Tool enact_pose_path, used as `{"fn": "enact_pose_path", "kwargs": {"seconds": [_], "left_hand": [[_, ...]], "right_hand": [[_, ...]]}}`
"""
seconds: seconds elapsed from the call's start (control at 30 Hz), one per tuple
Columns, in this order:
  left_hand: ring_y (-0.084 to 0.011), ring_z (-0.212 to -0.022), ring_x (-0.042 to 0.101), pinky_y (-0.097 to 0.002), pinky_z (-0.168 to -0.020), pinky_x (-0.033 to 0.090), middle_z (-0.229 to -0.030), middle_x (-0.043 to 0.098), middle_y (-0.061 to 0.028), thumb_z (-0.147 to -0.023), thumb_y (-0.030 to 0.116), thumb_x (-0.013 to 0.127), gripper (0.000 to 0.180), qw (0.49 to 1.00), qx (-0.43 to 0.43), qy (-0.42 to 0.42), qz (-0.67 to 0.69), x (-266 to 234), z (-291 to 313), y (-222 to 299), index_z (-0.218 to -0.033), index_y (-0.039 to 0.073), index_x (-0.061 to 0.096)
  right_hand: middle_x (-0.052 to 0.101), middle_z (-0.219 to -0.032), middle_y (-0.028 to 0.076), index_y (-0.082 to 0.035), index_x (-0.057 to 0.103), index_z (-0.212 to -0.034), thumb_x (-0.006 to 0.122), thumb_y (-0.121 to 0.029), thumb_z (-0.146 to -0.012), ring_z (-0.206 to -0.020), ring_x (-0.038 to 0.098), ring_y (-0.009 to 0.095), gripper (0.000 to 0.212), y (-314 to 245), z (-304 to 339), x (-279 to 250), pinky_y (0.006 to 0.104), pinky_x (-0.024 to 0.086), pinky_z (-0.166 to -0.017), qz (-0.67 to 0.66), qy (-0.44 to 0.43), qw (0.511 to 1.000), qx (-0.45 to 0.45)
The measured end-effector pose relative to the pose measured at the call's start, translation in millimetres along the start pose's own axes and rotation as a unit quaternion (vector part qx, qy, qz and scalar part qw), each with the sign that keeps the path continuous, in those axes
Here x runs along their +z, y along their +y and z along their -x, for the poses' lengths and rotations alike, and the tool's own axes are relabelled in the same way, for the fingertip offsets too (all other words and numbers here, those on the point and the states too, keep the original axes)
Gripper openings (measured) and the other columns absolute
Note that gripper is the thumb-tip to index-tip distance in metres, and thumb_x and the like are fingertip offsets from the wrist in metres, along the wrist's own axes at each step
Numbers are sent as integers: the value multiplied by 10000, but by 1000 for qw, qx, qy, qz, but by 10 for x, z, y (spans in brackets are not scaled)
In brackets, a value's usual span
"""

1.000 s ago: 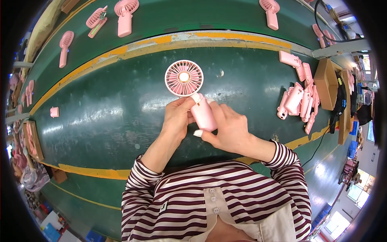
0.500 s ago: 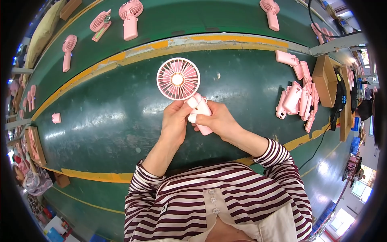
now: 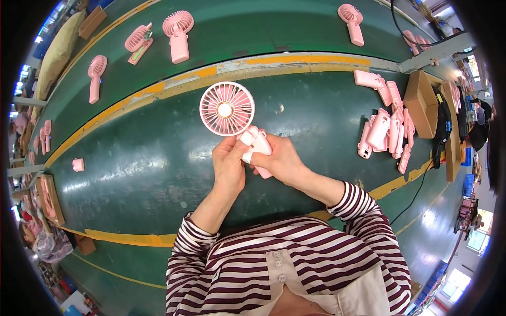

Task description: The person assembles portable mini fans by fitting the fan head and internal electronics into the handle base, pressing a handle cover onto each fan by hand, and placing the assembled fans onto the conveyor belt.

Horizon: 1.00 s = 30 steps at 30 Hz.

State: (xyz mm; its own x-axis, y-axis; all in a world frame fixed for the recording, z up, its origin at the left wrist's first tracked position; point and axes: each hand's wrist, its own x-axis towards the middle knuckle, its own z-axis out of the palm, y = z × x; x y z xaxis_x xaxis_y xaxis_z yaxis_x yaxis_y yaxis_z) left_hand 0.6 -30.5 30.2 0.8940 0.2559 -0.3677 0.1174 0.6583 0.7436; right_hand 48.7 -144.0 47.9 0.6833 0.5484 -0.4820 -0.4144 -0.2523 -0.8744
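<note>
hands [image 3: 258, 160] together clamp a pink fan [image 3: 227, 109] above the glossy green yellow-striped worktable [image 3: 132, 174].

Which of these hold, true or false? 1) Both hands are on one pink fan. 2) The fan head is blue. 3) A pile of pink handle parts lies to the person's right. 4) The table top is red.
1) True: the left hand and right hand both hold the pink handheld fan by its handle.
2) False: the fan head is pink.
3) True: the pile of pink handle parts lies on the right, beside a cardboard box.
4) False: the table is green with yellow stripes.
</note>
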Motion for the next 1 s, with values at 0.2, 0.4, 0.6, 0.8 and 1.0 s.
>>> {"fn": "enact_pose_path", "kwargs": {"seconds": [0.2,0.4,0.6,0.8,1.0], "left_hand": [[-158,-866,593,-272,-737,484,-982,611,-118,-791,29,571,274,999,9,-50,-16,-72,-172,-21,-1054,-45,540],[-221,-942,585,-332,-847,460,-1051,586,-181,-745,6,574,364,995,44,-79,-41,-115,-232,-9,-1095,-68,508],[-207,-940,584,-323,-840,459,-1068,585,-158,-768,28,549,369,993,27,-87,-75,-130,-366,-2,-1122,-56,491],[-121,-729,556,-223,-634,465,-1015,563,-114,-794,14,526,445,960,204,-54,-184,-427,-486,-72,-1226,2,417],[-51,-631,511,-183,-549,429,-893,599,-48,-771,-30,547,357,957,184,-67,-214,-345,-539,-67,-1125,9,524]], "right_hand": [[566,-665,60,27,527,-873,601,-50,-686,-535,540,107,215,59,-144,-35,249,428,-463,-52,14,997,-63],[591,-789,93,57,511,-956,610,-14,-686,-596,572,129,296,25,-179,-68,241,472,-519,-64,-10,997,-38],[594,-773,94,49,526,-949,602,-14,-691,-583,572,134,276,-24,-255,-92,243,470,-510,-69,-1,996,-51],[592,-689,92,-21,557,-868,601,-130,-683,-538,561,160,219,-329,-930,-540,294,436,-476,21,146,975,-164],[520,-964,162,-114,463,-1173,620,-244,-717,-850,535,348,499,-683,-2038,-1554,448,455,-709,453,478,700,-275]]}}
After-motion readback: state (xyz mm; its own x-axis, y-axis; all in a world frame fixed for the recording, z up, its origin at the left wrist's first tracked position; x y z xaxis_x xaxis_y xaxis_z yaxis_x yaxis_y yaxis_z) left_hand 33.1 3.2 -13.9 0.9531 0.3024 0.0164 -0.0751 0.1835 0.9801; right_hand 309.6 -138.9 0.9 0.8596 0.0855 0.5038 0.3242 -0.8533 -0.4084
